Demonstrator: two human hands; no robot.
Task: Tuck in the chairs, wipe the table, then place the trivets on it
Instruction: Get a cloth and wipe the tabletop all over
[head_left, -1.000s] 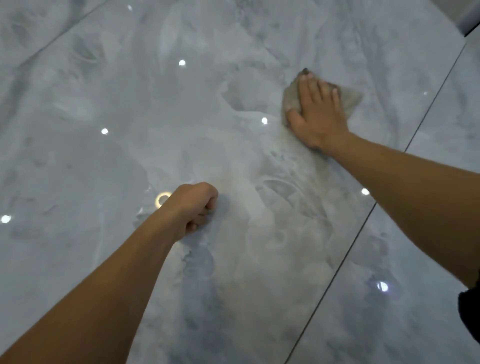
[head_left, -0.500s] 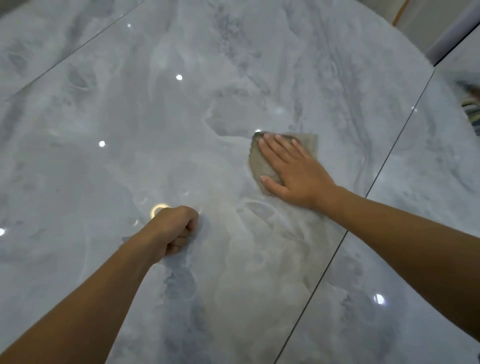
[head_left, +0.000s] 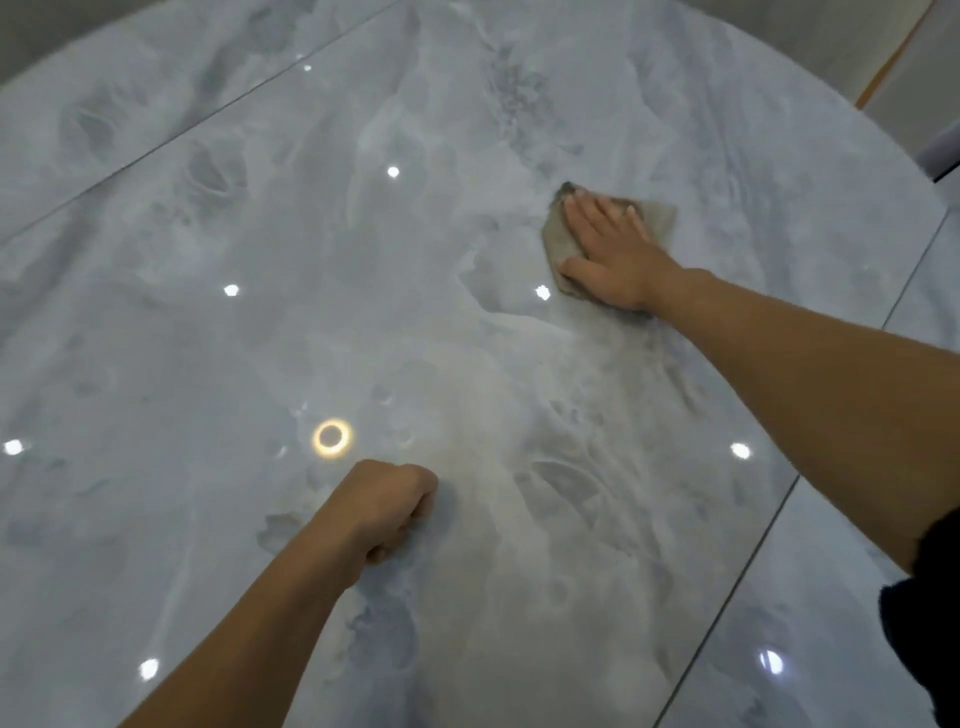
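The right hand (head_left: 608, 254) lies flat, fingers straight and close together, on the cloth (head_left: 557, 240) right under it so it can rub the table (head_left: 208, 338), while the left hand (head_left: 384, 506), a fist holding nothing, leans down, maybe for balance.

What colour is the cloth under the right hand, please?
Greyish-brown, dull; the cloth shows best in the head view.

the table (head_left: 260, 364) is glossy grey marble with a rounded far edge. the creased grey-brown cloth (head_left: 557, 236) lies flat on it toward two o'clock, pinned under my right hand (head_left: 615, 257).
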